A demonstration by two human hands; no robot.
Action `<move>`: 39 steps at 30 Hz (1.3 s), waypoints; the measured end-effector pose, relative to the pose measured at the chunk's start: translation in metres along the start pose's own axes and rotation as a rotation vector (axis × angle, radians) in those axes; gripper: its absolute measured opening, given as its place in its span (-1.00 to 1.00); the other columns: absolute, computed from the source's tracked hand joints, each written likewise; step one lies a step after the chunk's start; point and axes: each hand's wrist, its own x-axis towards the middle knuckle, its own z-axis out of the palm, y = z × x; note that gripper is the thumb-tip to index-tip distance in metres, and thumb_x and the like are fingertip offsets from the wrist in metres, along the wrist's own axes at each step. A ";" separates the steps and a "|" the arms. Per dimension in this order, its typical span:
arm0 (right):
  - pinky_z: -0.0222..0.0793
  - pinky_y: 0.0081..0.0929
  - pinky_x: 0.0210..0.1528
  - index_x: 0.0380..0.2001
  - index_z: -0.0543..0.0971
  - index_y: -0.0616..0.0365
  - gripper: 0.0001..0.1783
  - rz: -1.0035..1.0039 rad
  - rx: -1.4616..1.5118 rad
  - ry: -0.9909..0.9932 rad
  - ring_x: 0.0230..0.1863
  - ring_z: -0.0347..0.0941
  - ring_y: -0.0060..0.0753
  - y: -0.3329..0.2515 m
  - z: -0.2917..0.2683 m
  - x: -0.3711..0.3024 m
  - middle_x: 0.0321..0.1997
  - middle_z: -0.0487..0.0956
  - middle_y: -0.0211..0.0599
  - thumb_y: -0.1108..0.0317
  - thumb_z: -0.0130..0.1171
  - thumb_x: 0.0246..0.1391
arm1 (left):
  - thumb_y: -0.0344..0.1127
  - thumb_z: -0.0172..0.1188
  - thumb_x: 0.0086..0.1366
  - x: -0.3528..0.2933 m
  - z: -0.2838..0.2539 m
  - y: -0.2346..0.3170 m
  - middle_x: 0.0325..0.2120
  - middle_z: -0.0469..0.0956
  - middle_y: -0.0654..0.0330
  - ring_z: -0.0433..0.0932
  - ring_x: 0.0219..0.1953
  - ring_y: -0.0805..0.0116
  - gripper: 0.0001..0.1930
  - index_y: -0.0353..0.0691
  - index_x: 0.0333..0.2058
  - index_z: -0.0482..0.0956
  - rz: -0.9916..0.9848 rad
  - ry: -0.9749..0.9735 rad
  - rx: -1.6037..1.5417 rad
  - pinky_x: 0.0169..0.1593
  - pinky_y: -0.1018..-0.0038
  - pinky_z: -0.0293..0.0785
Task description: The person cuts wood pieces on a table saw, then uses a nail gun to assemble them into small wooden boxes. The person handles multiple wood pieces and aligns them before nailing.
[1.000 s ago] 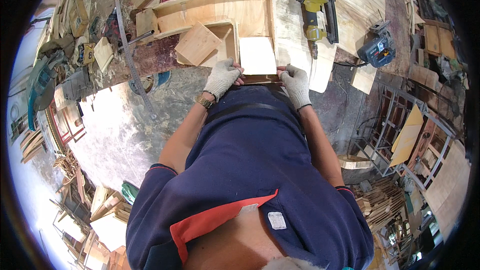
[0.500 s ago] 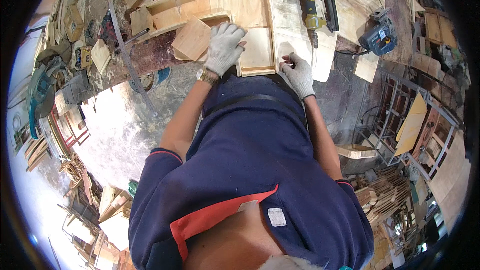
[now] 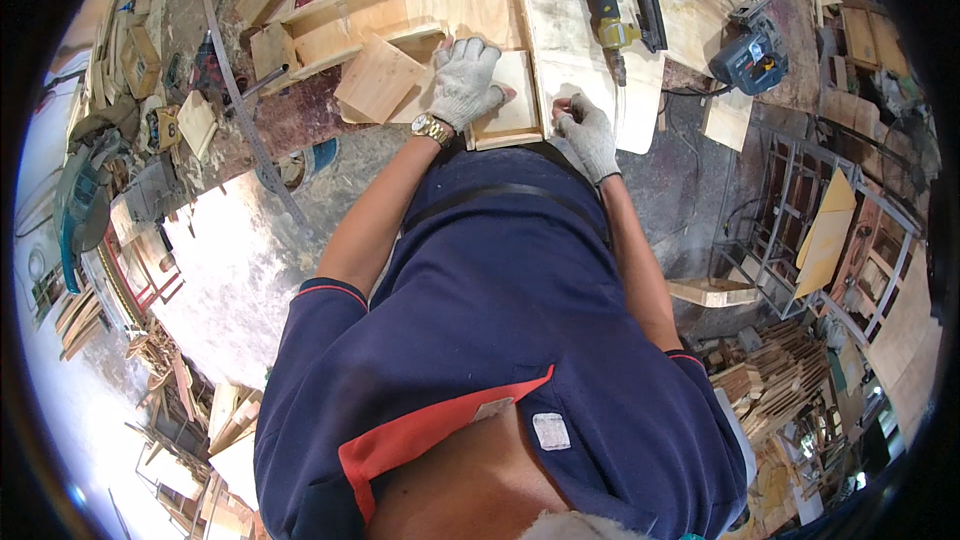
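Observation:
An L-shaped open box of pale wood [image 3: 529, 20] lies at the bench's front edge, its short leg toward my body. My left hand [image 3: 466, 82], in a white knit glove with a watch at the wrist, rests over the box's inner corner. Its thumb stands apart from the bent fingers. Just outside the box's right wall is my gloved right hand [image 3: 588, 135], closed, with thumb and forefinger close together; anything between them is too small to make out. A loose square wooden board [image 3: 380, 78] lies tilted left of my left hand.
A yellow and black nail gun [image 3: 615, 0] lies on a plywood sheet right of the box. Farther right sits a blue circular saw [image 3: 750, 55]. A long metal ruler [image 3: 232, 80] crosses the bench at left. A metal frame rack [image 3: 790, 210] stands at right.
My left hand has shifted right and slightly farther away, off the loose board's edge and onto the box's inner corner. My right hand's fingers have drawn together beside the right wall.

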 end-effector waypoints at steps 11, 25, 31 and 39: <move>0.47 -0.55 -0.28 -0.12 0.61 0.34 -0.77 0.004 0.081 0.005 -0.37 0.53 -0.57 0.007 0.010 -0.003 -0.36 0.63 -0.33 0.41 0.26 0.21 | 0.08 0.37 0.16 0.000 0.000 -0.003 -0.20 0.57 0.16 0.50 0.06 0.15 -0.56 -0.09 -0.13 0.62 -0.108 -0.090 -0.018 0.34 -0.06 0.09; 0.42 -0.57 -0.33 -0.17 0.63 0.33 -0.77 0.000 0.143 0.027 -0.43 0.51 -0.58 0.006 0.010 -0.005 -0.45 0.62 -0.37 0.37 0.25 0.21 | 0.09 0.31 0.26 0.028 -0.015 -0.007 -0.21 0.68 0.15 0.61 0.02 0.16 -0.57 -0.13 -0.13 0.56 -0.092 -0.290 0.072 0.35 -0.14 0.05; 0.40 -0.60 -0.37 -0.19 0.62 0.35 -0.77 0.032 0.194 -0.005 -0.46 0.50 -0.59 -0.005 0.002 -0.004 -0.45 0.62 -0.32 0.37 0.23 0.22 | 0.17 0.33 0.21 0.025 -0.016 -0.013 -0.23 0.68 0.16 0.60 0.03 0.17 -0.50 -0.10 -0.08 0.57 -0.105 -0.236 -0.044 0.43 -0.09 -0.02; 0.39 -0.61 -0.52 -0.20 0.61 0.29 -0.81 0.114 0.299 0.011 -0.50 0.57 -0.58 -0.012 0.000 0.005 -0.45 0.66 -0.31 0.35 0.20 0.28 | 0.20 0.35 0.17 0.019 -0.030 -0.005 -0.20 0.68 0.18 0.58 0.06 0.17 -0.46 -0.03 -0.02 0.62 -0.045 -0.374 0.052 0.46 -0.07 -0.05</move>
